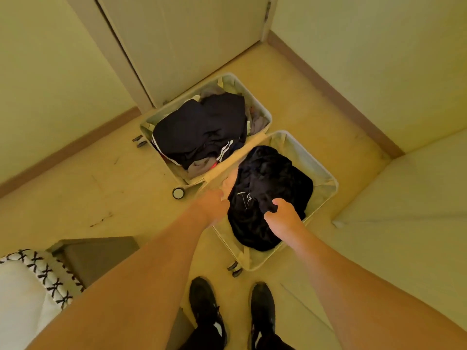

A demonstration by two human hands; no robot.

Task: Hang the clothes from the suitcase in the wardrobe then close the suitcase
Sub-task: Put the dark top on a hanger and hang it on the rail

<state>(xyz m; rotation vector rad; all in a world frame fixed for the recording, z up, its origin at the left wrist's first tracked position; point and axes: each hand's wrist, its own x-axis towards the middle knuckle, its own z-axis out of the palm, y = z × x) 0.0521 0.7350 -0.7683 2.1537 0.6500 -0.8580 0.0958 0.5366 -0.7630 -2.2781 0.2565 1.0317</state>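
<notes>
black garment (270,195), both hands gripping, open suitcase (326,188)

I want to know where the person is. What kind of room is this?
Probably a bedroom or hotel room: an open suitcase full of clothes lies on the floor, by a door and what looks like a bed.

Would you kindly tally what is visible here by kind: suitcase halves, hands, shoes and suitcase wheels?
Open halves of the pale hard-shell suitcase: 2, far half and near half, both holding dark clothes
Bare hands: 2, left hand and right hand, both at the black garment
Black shoes: 2
Suitcase wheels in view: 3
Total: 9
</notes>
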